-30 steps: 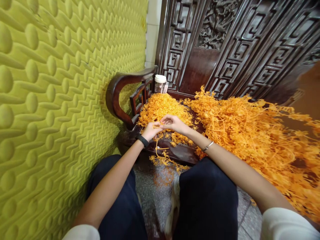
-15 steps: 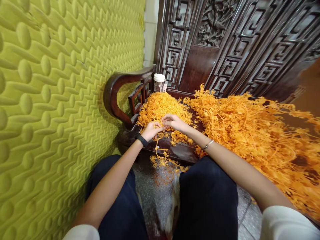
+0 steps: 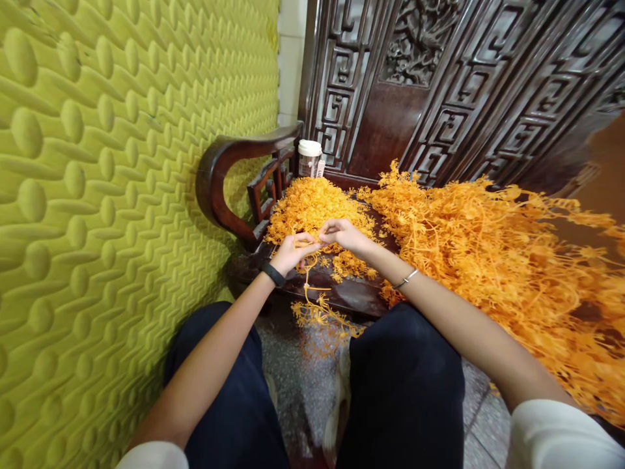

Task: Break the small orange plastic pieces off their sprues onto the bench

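My left hand (image 3: 293,251) is closed on an orange artificial flower stem (image 3: 307,286), whose branching lower end hangs past the seat's front edge. Close against its fingertips, my right hand (image 3: 342,236) is pinched at the upper part of the same stem; the exact bit between its fingers is too small to make out. Just behind both hands lies a heap of small orange plastic florets (image 3: 319,203) on the dark wooden seat (image 3: 342,294). A few loose florets (image 3: 352,265) lie in front of that heap.
A large pile of orange artificial stems (image 3: 493,260) covers the right of the seat. A clear cup with a white lid (image 3: 309,157) stands at the back left corner. The curved wooden armrest (image 3: 209,176) and a yellow textured wall (image 3: 122,195) bound the left side.
My right hand has shifted slightly, its fingers now more bent in a pinch. The left hand has moved a little left and still holds the stem. The view has shifted slightly.
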### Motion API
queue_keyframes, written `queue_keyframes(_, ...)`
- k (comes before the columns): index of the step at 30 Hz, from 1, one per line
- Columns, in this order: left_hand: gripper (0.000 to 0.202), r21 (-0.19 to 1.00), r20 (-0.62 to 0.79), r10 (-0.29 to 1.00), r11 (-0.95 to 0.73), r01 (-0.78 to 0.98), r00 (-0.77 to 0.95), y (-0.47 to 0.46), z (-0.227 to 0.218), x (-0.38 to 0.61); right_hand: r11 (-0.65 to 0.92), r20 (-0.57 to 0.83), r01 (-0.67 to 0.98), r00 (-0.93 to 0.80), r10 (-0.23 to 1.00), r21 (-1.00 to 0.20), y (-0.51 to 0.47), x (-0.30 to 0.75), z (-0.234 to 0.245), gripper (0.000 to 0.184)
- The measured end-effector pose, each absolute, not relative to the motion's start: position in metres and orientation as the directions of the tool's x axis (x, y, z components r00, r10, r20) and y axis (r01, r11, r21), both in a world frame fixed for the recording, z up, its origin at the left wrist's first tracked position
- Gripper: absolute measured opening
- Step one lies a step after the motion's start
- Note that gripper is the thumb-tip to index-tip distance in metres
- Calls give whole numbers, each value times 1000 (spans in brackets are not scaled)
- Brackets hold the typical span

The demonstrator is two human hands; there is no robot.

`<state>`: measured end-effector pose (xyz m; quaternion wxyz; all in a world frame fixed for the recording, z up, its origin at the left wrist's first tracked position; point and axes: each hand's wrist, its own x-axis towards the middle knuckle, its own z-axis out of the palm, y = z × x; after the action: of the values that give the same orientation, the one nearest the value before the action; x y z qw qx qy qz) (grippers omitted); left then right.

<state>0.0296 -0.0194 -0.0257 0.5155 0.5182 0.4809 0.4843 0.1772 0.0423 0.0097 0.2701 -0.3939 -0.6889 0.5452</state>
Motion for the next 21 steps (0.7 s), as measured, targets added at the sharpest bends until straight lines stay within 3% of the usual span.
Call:
queue_keyframes(5, 28, 997, 14, 995, -7, -74, 95, -19, -23, 33, 105, 5, 176, -494, 869, -979, 41, 177, 9, 11)
queue_keyframes(14, 32, 992, -7, 992, 23, -126, 128, -21, -20, 34, 289, 202, 97, -508, 837, -952, 39, 170, 8, 11)
queue_keyframes(21, 31, 988, -4, 988, 28, -151, 156, -27, -13, 33, 202, 171, 15, -467, 867, -979, 35, 166, 8, 12)
